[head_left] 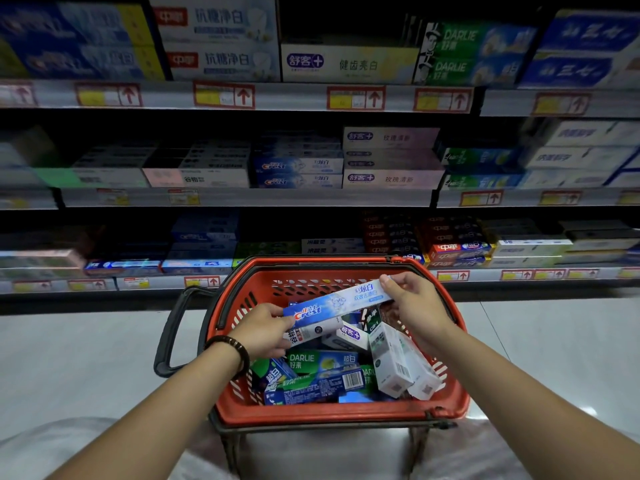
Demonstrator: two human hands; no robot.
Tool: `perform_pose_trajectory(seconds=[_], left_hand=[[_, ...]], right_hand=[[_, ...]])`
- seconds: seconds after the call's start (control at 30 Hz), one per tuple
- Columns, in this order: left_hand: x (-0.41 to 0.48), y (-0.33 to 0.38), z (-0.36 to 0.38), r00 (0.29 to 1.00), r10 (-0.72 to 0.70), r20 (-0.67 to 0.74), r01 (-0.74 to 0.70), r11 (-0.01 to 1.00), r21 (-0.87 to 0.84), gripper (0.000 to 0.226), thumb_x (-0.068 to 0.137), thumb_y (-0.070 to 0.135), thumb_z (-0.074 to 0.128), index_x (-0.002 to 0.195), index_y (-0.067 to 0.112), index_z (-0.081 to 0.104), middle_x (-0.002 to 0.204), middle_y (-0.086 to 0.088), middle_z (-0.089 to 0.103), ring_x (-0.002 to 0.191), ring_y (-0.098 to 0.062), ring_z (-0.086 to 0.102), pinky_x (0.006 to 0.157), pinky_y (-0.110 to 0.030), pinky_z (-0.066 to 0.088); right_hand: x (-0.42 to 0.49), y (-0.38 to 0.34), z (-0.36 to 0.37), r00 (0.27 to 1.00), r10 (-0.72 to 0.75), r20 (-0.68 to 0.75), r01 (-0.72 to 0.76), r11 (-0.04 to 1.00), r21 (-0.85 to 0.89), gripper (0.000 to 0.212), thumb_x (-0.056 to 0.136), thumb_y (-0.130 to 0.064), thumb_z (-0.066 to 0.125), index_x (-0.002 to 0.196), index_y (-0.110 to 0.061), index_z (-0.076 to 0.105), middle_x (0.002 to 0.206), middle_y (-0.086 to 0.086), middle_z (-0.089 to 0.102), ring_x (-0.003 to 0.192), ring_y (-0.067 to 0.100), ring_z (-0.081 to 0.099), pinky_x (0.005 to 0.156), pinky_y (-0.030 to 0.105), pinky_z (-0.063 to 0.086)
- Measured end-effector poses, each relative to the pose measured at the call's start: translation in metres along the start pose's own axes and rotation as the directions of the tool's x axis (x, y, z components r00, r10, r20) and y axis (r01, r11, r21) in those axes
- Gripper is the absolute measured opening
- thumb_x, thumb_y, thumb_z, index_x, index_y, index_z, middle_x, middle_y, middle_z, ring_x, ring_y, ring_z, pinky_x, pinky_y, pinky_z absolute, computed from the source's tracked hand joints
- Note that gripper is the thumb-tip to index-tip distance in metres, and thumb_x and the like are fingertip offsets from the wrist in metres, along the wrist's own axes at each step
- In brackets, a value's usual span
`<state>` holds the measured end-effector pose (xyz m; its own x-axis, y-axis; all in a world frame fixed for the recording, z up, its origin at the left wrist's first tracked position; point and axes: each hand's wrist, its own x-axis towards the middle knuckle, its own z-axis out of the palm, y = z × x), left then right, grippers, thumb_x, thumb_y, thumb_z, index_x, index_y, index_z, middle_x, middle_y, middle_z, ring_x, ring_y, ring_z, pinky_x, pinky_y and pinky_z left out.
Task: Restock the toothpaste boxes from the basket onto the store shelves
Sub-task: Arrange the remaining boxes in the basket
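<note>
A: Quick, where's the Crest box (337, 303)?

B: Held over the red basket (325, 414), above the other boxes, approx. level, right end tilted a bit higher. Logo faces up.

A: Grips?

B: Left grip (266, 327) pinches the left end, fingers curled round it. Right grip (415, 306) pinches the right end, thumb on top. Both closed on the same box. Dark bead bracelet (230, 344) on the left wrist.

A: What else is in the basket?

B: Green DARLIE box (322, 362) lying flat near the middle. Two white boxes (391, 358) leaning vs. the right wall, barcode ends toward the camera. A white box w/ red print just under the left fingers; can't tell if it's gripped too. More underneath, jumbled.

A: Basket's where?

B: On a dark metal frame, directly in front of the shelves (242, 197). Black handle (169, 334) sticks out to the left, over the pale floor (69, 358).

A: Shelves?

B: Three tiers in view, boxes stacked flat, red-framed price tags (224, 95) w/ arrows along the edges. Matching shelf Crest boxes (298, 166) sit on the middle tier, approx. centre, between grey boxes and pink ones. Edges of the view are blurred.
</note>
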<state>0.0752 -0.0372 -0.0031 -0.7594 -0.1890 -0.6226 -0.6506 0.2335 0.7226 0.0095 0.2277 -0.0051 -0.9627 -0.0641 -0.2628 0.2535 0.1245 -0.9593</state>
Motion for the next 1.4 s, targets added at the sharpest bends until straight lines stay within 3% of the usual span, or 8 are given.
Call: perform_pose_trajectory(seconds=[0.2, 0.3, 0.47, 0.6, 0.8, 0.97, 1.23, 1.4], left_hand=[[-0.002, 0.009, -0.001, 0.997, 0.056, -0.049, -0.066, 0.968, -0.243, 0.028, 0.104, 0.006, 0.057, 0.132, 0.0, 0.059, 0.114, -0.015, 0.071, 0.095, -0.023, 0.078, 0.093, -0.038, 0.061], [-0.003, 0.016, -0.005, 0.99, 0.101, -0.1, -0.128, 0.942, -0.311, 0.036, 0.103, 0.005, 0.059, 0.139, 0.001, 0.055, 0.119, -0.017, 0.07, 0.093, -0.023, 0.078, 0.085, -0.034, 0.064], [-0.01, 0.026, -0.006, 0.958, 0.179, -0.223, -0.255, 0.887, -0.384, 0.025, 0.102, 0.007, 0.062, 0.126, 0.007, 0.06, 0.107, -0.011, 0.072, 0.094, -0.02, 0.075, 0.091, -0.037, 0.062], [-0.014, 0.032, -0.009, 0.916, 0.258, -0.309, -0.366, 0.853, -0.372, 0.009, 0.101, 0.009, 0.064, 0.109, 0.014, 0.061, 0.104, -0.009, 0.073, 0.091, -0.019, 0.077, 0.081, -0.029, 0.063], [-0.013, 0.04, -0.011, 0.881, 0.29, -0.373, -0.427, 0.828, -0.363, 0.008, 0.1, 0.012, 0.067, 0.102, 0.019, 0.066, 0.106, -0.009, 0.074, 0.094, -0.021, 0.077, 0.084, -0.034, 0.064], [-0.012, 0.047, -0.017, 0.755, 0.406, -0.516, -0.518, 0.851, -0.089, 0.007, 0.098, 0.026, 0.071, 0.103, 0.032, 0.07, 0.102, 0.009, 0.074, 0.091, -0.014, 0.075, 0.083, -0.041, 0.064], [-0.015, 0.061, -0.018, 0.712, 0.384, -0.587, -0.592, 0.779, -0.208, 0.017, 0.099, 0.015, 0.069, 0.107, 0.029, 0.074, 0.096, 0.009, 0.077, 0.084, -0.009, 0.077, 0.089, -0.04, 0.063], [-0.01, 0.073, -0.025, 0.69, 0.362, -0.627, -0.617, 0.746, -0.249, 0.026, 0.094, 0.013, 0.075, 0.117, 0.025, 0.077, 0.101, 0.007, 0.079, 0.094, -0.01, 0.076, 0.093, -0.038, 0.061]], right_hand=[[0.002, -0.011, 0.007, 0.996, -0.07, -0.058, 0.075, 0.994, 0.079, 0.022, 0.104, -0.026, 0.068, 0.11, -0.005, 0.068, 0.099, 0.012, 0.079, 0.085, 0.023, 0.074, 0.069, 0.033, 0.059], [0.003, -0.017, 0.011, 0.985, -0.113, -0.129, 0.126, 0.987, 0.099, 0.022, 0.103, -0.028, 0.069, 0.119, -0.012, 0.071, 0.102, 0.005, 0.08, 0.094, 0.022, 0.077, 0.077, 0.037, 0.063], [0.006, -0.024, 0.013, 0.98, -0.102, -0.173, 0.131, 0.977, 0.166, 0.026, 0.106, -0.024, 0.066, 0.129, -0.014, 0.069, 0.11, 0.004, 0.079, 0.097, 0.018, 0.078, 0.073, 0.03, 0.063], [0.008, -0.028, 0.018, 0.954, -0.098, -0.283, 0.143, 0.979, 0.145, 0.018, 0.101, -0.025, 0.073, 0.111, -0.014, 0.064, 0.102, 0.01, 0.078, 0.09, 0.02, 0.08, 0.08, 0.043, 0.066], [0.01, -0.037, 0.023, 0.947, -0.113, -0.301, 0.164, 0.975, 0.152, 0.024, 0.102, -0.026, 0.071, 0.086, -0.014, 0.059, 0.1, 0.013, 0.078, 0.086, 0.024, 0.08, 0.077, 0.043, 0.066], [0.01, -0.052, 0.026, 0.94, -0.141, -0.31, 0.208, 0.959, 0.195, 0.024, 0.103, -0.023, 0.07, 0.087, -0.008, 0.061, 0.093, 0.008, 0.08, 0.086, 0.024, 0.08, 0.08, 0.044, 0.066], [0.013, -0.075, 0.032, 0.94, -0.124, -0.317, 0.208, 0.947, 0.245, 0.021, 0.105, -0.022, 0.067, 0.088, -0.012, 0.065, 0.098, 0.008, 0.08, 0.08, 0.021, 0.08, 0.088, 0.056, 0.064], [0.014, -0.089, 0.037, 0.93, -0.137, -0.341, 0.236, 0.934, 0.267, 0.014, 0.105, -0.017, 0.067, 0.095, -0.007, 0.068, 0.104, 0.011, 0.078, 0.08, 0.017, 0.08, 0.084, 0.046, 0.066]])
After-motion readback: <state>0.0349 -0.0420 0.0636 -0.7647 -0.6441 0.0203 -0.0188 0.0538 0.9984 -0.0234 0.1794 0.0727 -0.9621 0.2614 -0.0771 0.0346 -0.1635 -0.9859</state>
